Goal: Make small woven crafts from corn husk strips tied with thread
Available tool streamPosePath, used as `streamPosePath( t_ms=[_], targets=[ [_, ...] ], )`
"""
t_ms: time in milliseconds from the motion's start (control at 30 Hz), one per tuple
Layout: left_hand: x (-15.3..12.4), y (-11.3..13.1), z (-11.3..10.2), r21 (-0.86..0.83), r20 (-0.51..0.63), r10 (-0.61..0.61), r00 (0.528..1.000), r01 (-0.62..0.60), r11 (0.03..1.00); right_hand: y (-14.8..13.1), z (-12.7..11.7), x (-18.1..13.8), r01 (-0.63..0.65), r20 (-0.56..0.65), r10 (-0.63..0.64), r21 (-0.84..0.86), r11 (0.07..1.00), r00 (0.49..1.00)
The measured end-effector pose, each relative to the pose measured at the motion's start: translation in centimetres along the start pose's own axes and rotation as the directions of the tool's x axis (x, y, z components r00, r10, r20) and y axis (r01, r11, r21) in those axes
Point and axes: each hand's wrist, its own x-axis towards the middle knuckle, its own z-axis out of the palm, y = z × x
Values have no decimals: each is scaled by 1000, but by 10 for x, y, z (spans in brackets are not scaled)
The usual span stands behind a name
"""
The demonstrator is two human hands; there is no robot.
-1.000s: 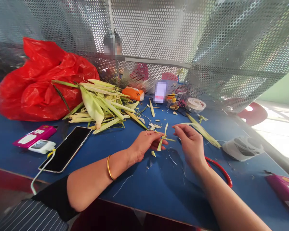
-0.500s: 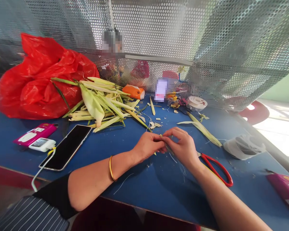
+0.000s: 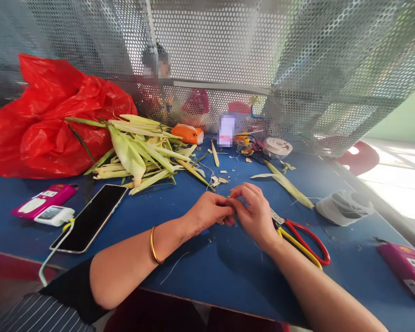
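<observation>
My left hand (image 3: pixel 210 212), with a gold bangle on the forearm, and my right hand (image 3: pixel 251 210) meet fingertip to fingertip above the blue table (image 3: pixel 200 281). Both are closed in a pinch on a small pale-green piece of corn husk, mostly hidden by the fingers. Scissors (image 3: pixel 302 240) with one red and one yellow handle lie beside my right wrist, their blades partly covered by the hand. A heap of corn husks (image 3: pixel 127 154) lies beyond my left hand. Husk scraps and fine thread (image 3: pixel 214 179) lie just past the fingers. One long husk strip (image 3: pixel 290 186) lies farther right.
A red plastic bag (image 3: pixel 65 120) bulges at the far left. Nearer are a pink power strip (image 3: pixel 44 200) with a charger and a black phone (image 3: pixel 93 219). An orange tissue pack (image 3: pixel 186 133), a tape roll (image 3: pixel 278 147) and a clear roll (image 3: pixel 344 207) stand around. Perforated metal screens the back.
The view has shifted slightly, so most things sit a little farther left. My right hand has moved and uncovers more of the scissors. The fingertips stay together.
</observation>
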Motion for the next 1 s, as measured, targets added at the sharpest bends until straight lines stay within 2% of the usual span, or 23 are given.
streamPosePath(
  t_ms=[100, 233, 300, 400, 467, 667, 900, 1000],
  targets=[
    [0, 1, -1, -27, -47, -26, 999, 24, 999, 2, -5, 4, -40, -32, 41, 44, 998, 999],
    [2, 4, -8, -211, -146, -54, 988, 22, 977, 10, -21, 11, -239, -161, 262, 148, 960, 952],
    [3, 8, -13, -257, -198, -38, 979, -14, 966, 12, -26, 13, -317, -102, 339, 187, 930, 935],
    [2, 12, -17, -275, -252, -11, 968, -61, 959, 9, -23, 10, -331, 51, 327, 183, 926, 944],
    [1, 11, -17, -268, -251, 6, 968, -76, 960, 5, -16, 7, -310, 94, 298, 158, 937, 950],
    [5, 1, -12, -311, -234, 7, 972, -82, 947, -1, -7, 1, -185, 103, 179, 52, 981, 978],
    [9, -1, -13, -307, -269, -20, 963, -66, 949, 1, -12, 2, -218, 86, 217, 5, 976, 972],
    [7, 3, -14, -308, -228, -65, 971, -9, 951, 7, -13, 3, -256, 96, 253, 16, 967, 963]
  ],
)
